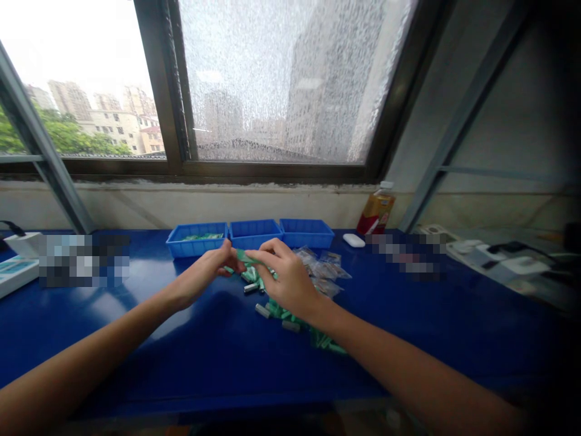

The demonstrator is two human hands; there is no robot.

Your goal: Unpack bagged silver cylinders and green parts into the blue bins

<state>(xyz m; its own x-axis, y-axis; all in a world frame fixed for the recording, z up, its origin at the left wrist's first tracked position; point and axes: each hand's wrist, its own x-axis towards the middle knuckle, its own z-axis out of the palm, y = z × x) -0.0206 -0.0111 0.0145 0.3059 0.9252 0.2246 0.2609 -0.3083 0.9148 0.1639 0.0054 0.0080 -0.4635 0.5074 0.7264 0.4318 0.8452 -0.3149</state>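
Over the blue table, my left hand and my right hand meet at a small, thin green piece. The fingertips of both hands pinch it, one hand at each end. Its exact kind is too small and blurred to make out. Below and partly behind my right hand lies a loose pile of small green pieces. A few silvery-grey cylinders lie among them. Clear plastic packets are heaped just beyond my right hand.
Three blue bins stand along the back: the left bin holds green items, beside the middle bin and right bin. A white case and a bottle are back right. A power strip lies left.
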